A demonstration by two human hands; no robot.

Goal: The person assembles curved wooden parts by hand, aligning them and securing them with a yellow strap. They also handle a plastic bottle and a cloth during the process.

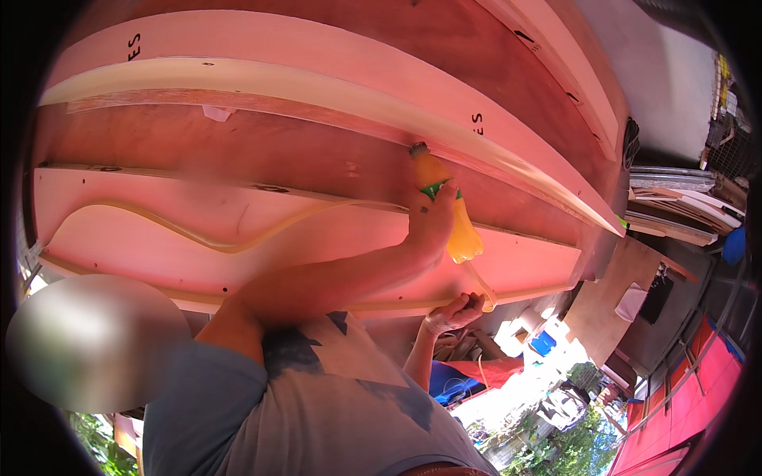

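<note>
My left hand point(431, 219) is wrapped round a plastic bottle point(465, 238) of orange-yellow liquid with a green label band. The bottle is tilted, its dark neck end near the pale curved board point(333, 94) and its base toward me. My right hand point(456, 314), lower and nearer my body, has its fingers closed on a thin pale yellow strip or tube point(481, 284). A yellow strip of similar look point(230, 249) runs in a wavy curve over the pinkish panel point(317, 262). Whether the two pieces join behind my hand and the bottle cannot be seen.
Another curved board point(563, 71) lies at the far right. Stacked planks point(675, 214), a brown wooden sheet point(607, 297) and a blue container point(543, 343) are to my right. A red surface point(698, 397) stands beyond. At the lower left is a blurred oval patch.
</note>
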